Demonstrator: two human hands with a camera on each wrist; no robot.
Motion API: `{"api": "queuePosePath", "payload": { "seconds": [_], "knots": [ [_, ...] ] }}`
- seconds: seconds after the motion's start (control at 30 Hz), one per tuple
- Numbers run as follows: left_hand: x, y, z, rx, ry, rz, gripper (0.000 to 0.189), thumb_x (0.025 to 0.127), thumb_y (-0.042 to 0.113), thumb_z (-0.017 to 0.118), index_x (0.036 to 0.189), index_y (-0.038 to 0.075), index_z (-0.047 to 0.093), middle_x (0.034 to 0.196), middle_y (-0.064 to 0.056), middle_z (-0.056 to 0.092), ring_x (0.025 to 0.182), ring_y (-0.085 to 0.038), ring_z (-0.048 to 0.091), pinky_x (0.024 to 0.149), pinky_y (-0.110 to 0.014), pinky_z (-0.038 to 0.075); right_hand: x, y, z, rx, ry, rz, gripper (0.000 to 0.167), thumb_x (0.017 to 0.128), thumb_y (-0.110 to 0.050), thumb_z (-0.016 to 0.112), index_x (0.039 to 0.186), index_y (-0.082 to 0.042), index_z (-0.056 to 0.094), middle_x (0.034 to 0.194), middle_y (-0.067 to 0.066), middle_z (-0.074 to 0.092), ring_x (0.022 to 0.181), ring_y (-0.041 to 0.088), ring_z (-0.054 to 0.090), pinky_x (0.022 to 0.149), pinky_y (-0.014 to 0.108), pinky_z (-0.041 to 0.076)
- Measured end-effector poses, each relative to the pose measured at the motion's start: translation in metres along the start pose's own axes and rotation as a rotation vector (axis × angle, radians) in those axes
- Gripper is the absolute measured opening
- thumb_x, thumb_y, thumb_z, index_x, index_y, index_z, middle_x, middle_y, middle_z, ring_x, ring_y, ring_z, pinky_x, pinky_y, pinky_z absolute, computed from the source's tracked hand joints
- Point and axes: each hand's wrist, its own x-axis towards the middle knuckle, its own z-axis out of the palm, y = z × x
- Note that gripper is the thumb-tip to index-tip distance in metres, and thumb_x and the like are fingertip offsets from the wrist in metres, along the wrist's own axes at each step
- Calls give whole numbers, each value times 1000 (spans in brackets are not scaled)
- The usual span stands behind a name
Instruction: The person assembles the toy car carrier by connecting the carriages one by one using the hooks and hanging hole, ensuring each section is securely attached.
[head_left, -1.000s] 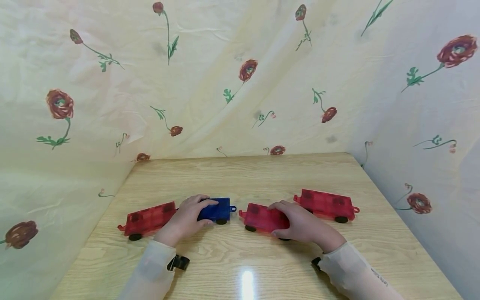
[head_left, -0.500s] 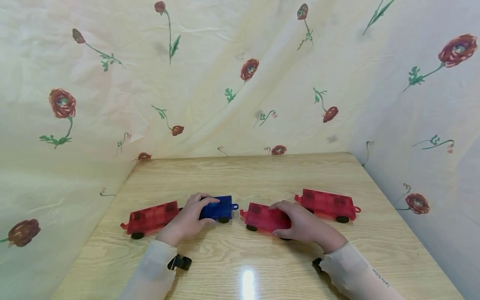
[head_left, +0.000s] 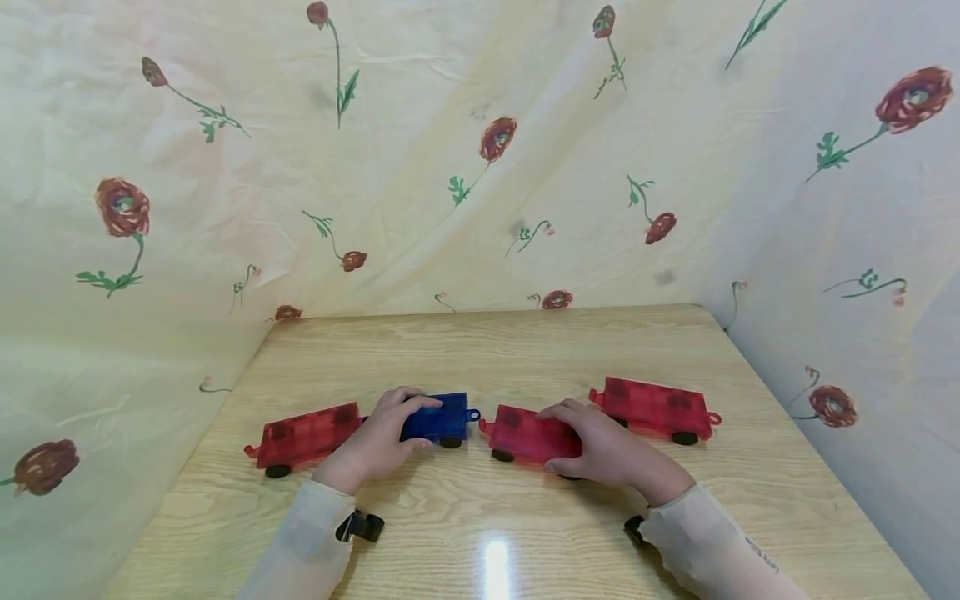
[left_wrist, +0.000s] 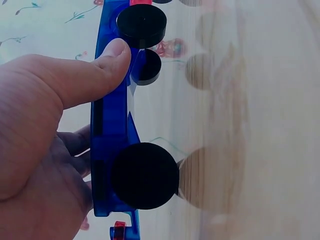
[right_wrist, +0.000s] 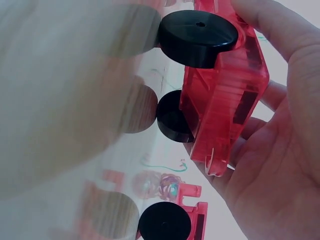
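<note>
head — blue car (head_left: 444,422) (partly covered) under left hand (head_left: 377,438)

Pale slvs (head_left: 296,542) (R: dk print (head_left: 762,556)), blk wrist gear (head_left: 362,526)

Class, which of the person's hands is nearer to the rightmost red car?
The right hand: it is just left of the rightmost red car and on its near side, gripping the middle red car. The left hand is farther left, gripping the blue car.
</note>
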Motion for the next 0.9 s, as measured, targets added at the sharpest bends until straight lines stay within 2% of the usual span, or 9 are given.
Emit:
{"api": "queuePosePath", "payload": {
  "seconds": [0.7, 0.9],
  "knots": [
    [0, 5, 2, -34, 2, 11, 58, 94, 25, 82, 146, 36, 59, 152, 3, 43, 143, -28, 39, 109, -55, 47, 0, 2, 1, 18, -14, 4, 65, 87, -45, 87, 144, -28, 60, 135, -8, 60, 118, 15, 56, 99, 43, 52],
    [2, 7, 3, -26, -9, 40, 57, 94, 25, 82, 145, 37, 60, 153, 3, 44, 145, -28, 38, 110, -54, 46, 0, 1, 1, 26, -9, -2, 63, 88, -42, 86, 144, -28, 61, 137, -7, 60, 121, 16, 56, 100, 44, 52]
  ]
}}
